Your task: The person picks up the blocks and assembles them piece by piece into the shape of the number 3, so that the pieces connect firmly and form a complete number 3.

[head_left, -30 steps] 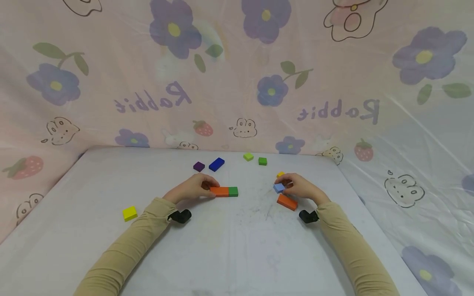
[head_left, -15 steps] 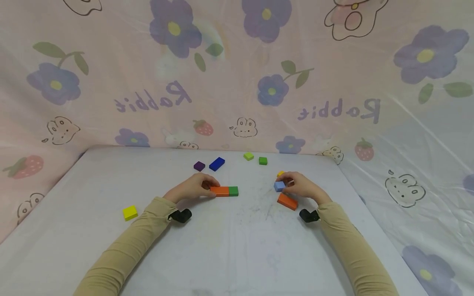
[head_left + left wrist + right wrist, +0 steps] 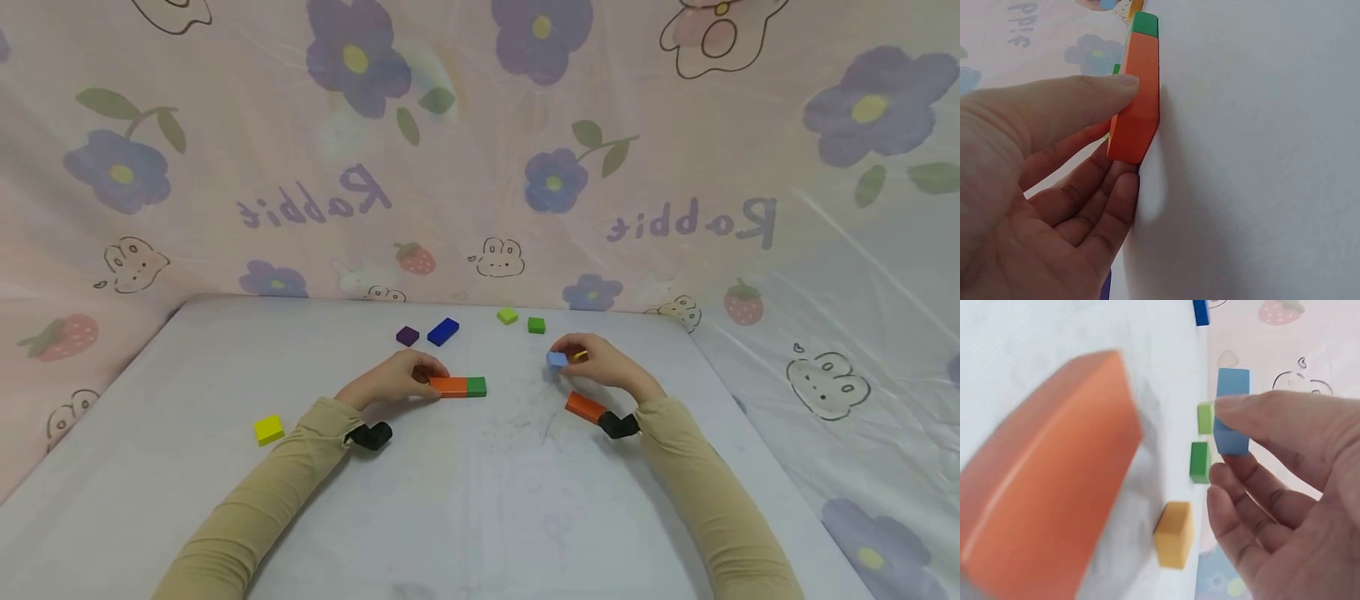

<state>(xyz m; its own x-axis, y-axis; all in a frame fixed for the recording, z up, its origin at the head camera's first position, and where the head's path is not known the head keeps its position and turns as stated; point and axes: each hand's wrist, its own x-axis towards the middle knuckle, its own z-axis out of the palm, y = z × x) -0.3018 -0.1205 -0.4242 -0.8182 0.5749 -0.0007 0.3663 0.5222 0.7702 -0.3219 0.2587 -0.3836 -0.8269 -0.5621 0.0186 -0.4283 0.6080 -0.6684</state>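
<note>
My left hand point(image 3: 392, 379) pinches an orange rectangular block point(image 3: 450, 387), its thumb along the near side in the left wrist view. A short green block point(image 3: 477, 387) sits end to end with the orange one, and both lie on the white table. Over to the right, my right hand point(image 3: 606, 363) holds a light blue block point(image 3: 1233, 442) between thumb and fingers, raised off the surface. Behind that hand a small yellow-orange block point(image 3: 1174, 534) is partly hidden in the head view. Nearer me lies a second orange block point(image 3: 582, 407), partly covered by the right wrist camera.
At the back of the white table point(image 3: 480, 492) are a purple block point(image 3: 407, 336), a dark blue block point(image 3: 443, 332), a lime block point(image 3: 507, 316) and a green square block point(image 3: 536, 325). A yellow block point(image 3: 268, 430) lies beside the left forearm. Patterned cloth point(image 3: 465, 150) hangs behind.
My right hand has lifted the light blue block and shifted it slightly left and away from me. The left hand keeps its hold on the orange block without visible movement.
</note>
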